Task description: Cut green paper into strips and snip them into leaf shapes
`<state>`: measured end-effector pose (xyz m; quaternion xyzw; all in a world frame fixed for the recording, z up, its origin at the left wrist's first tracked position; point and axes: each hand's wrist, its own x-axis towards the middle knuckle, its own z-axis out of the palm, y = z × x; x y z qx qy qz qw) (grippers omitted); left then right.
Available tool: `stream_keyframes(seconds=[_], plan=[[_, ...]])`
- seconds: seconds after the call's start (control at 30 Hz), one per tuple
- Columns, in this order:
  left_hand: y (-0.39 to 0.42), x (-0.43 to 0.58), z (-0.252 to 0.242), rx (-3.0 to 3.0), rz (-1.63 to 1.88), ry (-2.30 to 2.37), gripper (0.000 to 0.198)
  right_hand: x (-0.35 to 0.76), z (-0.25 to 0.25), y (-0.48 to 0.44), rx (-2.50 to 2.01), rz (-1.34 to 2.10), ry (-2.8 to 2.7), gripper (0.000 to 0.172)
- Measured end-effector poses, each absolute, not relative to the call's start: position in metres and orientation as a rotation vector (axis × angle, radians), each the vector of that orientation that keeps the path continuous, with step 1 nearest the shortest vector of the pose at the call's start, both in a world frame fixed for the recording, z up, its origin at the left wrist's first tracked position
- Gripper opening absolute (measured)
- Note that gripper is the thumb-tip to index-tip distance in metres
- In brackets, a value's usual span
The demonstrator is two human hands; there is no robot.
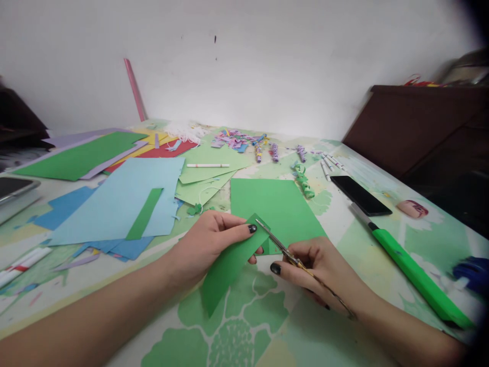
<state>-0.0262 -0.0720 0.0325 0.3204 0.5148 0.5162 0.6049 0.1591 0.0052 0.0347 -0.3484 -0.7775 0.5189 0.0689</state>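
Observation:
My left hand (219,237) pinches a strip of green paper (229,270), thumb on top and fingers beneath. The strip's lower end hangs down towards me. In my right hand (324,270) is a pair of scissors (286,252), its blades pointing up and left at the far end of the strip. The blades lie over the paper near my left thumb; whether they cut into it I cannot tell. Behind both hands a larger green sheet (271,199) lies flat on the table. Another narrow green strip (147,211) rests on a light blue sheet (118,199) to the left.
To the right lie a green cutter knife (416,272), a black phone (361,194) and several white markers (332,163). Curled green paper (303,181) and a pile of paper scraps (235,138) sit farther back. Coloured sheets (84,155) overlap at the left.

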Motion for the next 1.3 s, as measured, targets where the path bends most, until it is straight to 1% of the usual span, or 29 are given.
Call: stream_keyframes(seconds=[0.17, 0.37, 0.5, 0.67, 0.77, 1.3], plan=[[-0.072, -0.026, 0.033, 0.737, 1.197, 1.190, 0.019, 0.160, 0.035, 0.005, -1.039, 1.557, -2.341, 0.030], [-0.071, -0.027, 0.032, 0.760, 1.189, 1.192, 0.020, 0.160, 0.035, 0.003, -1.060, 1.557, -2.330, 0.029], [-0.072, -0.027, 0.032, 0.773, 1.177, 1.208, 0.022, 0.160, 0.039, 0.001, -1.006, 1.653, -2.273, 0.030], [-0.073, -0.027, 0.033, 0.766, 1.162, 1.208, 0.022, 0.162, 0.047, 0.001, -0.923, 1.746, -2.268, 0.037], [-0.073, -0.027, 0.033, 0.771, 1.165, 1.211, 0.022, 0.163, 0.047, 0.002, -0.910, 1.763, -2.259, 0.037], [-0.073, -0.026, 0.034, 0.780, 1.180, 1.224, 0.021, 0.160, 0.041, 0.002, -0.965, 1.644, -2.292, 0.035]])
